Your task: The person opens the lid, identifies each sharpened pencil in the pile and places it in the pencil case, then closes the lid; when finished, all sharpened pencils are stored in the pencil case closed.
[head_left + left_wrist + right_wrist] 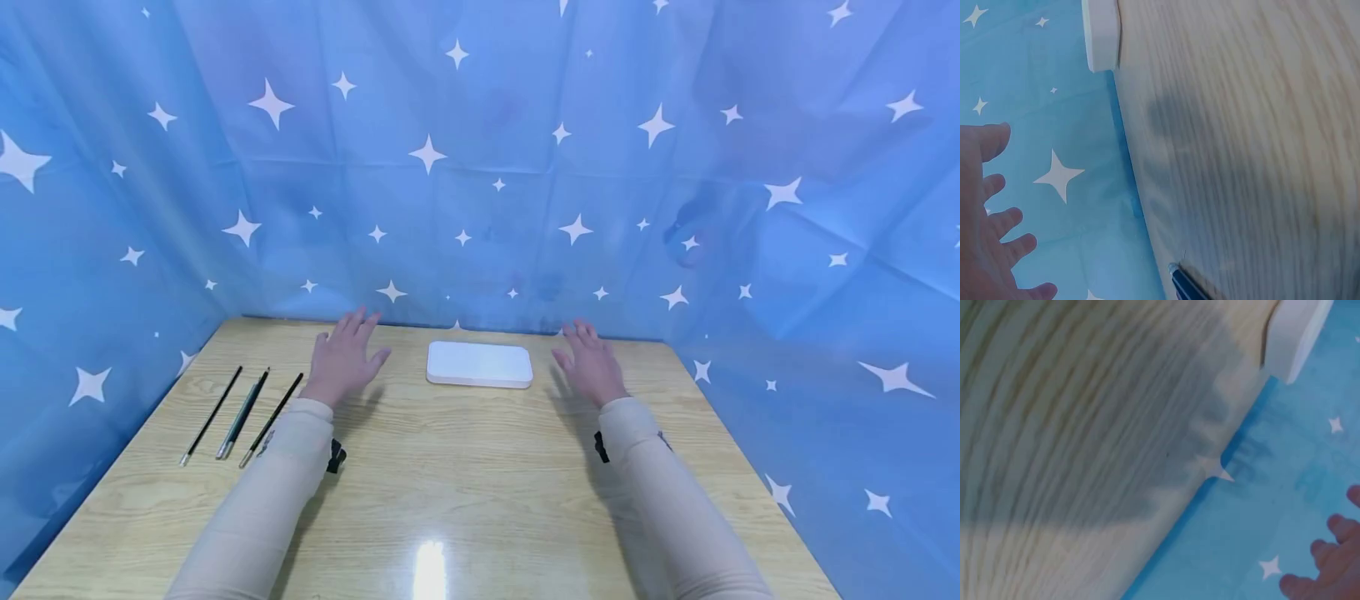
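A white rounded rectangular box (480,365) lies flat near the table's back edge, between the two hands and apart from both. My left hand (345,354) hovers over the table to its left, fingers spread, holding nothing. To the right of the box my right hand (591,362) is held up, its fingers extended and nothing in them. Several dark pencils (212,415) lie side by side left of my left forearm. The left wrist view catches the end of one pencil (1186,281) and a corner of the white box (1102,34); the right wrist view shows another corner (1294,337).
The wooden table (465,467) reaches back to a blue curtain (495,208) with white stars, which also hangs along both sides. A bright light reflection falls on the tabletop at the front middle. Both wrists carry dark straps.
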The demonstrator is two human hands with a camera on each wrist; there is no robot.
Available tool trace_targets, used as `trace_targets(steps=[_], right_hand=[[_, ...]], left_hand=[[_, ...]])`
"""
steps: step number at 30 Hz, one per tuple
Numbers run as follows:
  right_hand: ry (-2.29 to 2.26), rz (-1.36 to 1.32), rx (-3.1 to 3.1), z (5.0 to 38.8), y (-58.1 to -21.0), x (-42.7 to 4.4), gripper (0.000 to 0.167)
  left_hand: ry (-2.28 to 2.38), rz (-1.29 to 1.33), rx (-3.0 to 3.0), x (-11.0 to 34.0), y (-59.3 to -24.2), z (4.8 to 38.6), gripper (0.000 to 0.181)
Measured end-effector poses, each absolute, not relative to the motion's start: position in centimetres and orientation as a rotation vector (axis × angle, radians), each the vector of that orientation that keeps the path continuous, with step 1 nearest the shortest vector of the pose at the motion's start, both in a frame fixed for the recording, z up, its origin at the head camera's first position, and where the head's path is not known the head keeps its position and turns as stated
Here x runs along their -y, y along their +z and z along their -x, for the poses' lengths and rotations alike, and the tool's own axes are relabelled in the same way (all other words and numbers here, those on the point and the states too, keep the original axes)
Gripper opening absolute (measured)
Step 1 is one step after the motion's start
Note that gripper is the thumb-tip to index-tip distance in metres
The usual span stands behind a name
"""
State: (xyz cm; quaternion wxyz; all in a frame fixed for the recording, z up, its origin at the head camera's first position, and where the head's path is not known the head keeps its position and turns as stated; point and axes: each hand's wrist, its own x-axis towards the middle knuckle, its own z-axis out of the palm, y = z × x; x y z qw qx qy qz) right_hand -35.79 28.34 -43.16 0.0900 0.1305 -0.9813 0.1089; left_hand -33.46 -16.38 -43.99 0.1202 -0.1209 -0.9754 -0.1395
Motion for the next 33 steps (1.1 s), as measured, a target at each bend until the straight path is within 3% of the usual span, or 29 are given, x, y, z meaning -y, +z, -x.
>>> trace_targets(steps=[33], right_hand=[[0.537,-0.499,2.983,37.2,-46.0,-24.4,0.065]], left_hand=[[-0.589,0.473,2.838,10.9,-46.5,35.4,0.066]])
